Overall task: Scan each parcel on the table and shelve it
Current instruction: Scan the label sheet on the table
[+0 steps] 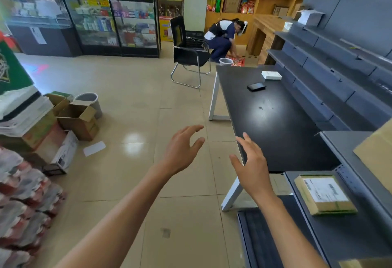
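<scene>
1. Presently: black table (275,123) carries a white box (271,75) and a black flat item (256,86), apart, at its far end
2. Grey shelf (339,236) beside table holds a labelled parcel (324,194), lying flat
3. Left hand (182,151) extended over floor, fingers spread and relaxed, grasping nothing
4. Right hand (252,164) at near table edge, fingers loose, grasping nothing

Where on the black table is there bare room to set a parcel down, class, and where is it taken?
Free: the near stretch of the black table, from the right hand up to the black device. Taken: the far end, holding that device and the white box.
</scene>
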A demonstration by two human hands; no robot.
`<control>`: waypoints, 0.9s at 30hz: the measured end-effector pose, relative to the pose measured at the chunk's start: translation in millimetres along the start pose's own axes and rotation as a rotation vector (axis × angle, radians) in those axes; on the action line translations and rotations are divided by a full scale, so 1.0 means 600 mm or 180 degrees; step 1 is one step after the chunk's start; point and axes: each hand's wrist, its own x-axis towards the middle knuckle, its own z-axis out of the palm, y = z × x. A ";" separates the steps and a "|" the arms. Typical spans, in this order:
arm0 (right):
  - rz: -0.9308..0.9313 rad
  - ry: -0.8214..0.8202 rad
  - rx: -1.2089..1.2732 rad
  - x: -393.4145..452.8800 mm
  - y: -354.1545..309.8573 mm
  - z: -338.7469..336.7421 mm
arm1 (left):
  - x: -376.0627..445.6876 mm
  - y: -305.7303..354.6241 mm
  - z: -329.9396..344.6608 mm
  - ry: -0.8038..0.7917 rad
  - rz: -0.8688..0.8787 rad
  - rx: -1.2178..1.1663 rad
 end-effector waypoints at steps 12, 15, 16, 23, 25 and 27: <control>0.0161 0.0055 -0.0012 0.227 0.017 0.058 | 0.217 -0.065 -0.001 -0.0145 0.0052 -0.0032; 0.0193 0.0041 0.0048 0.294 0.045 0.071 | 0.284 -0.072 0.015 -0.0155 0.0063 -0.0017; 0.0209 0.0047 0.0064 0.317 0.055 0.073 | 0.309 -0.074 0.021 -0.0175 0.0061 0.0009; 0.0331 0.0051 0.0237 0.485 0.118 0.066 | 0.482 -0.077 0.065 -0.0276 0.0088 0.0135; 0.0298 0.0035 0.0264 0.524 0.132 0.065 | 0.522 -0.081 0.082 -0.0269 0.0086 0.0132; 0.0296 0.0012 0.0273 0.558 0.144 0.066 | 0.556 -0.084 0.098 -0.0276 0.0056 0.0093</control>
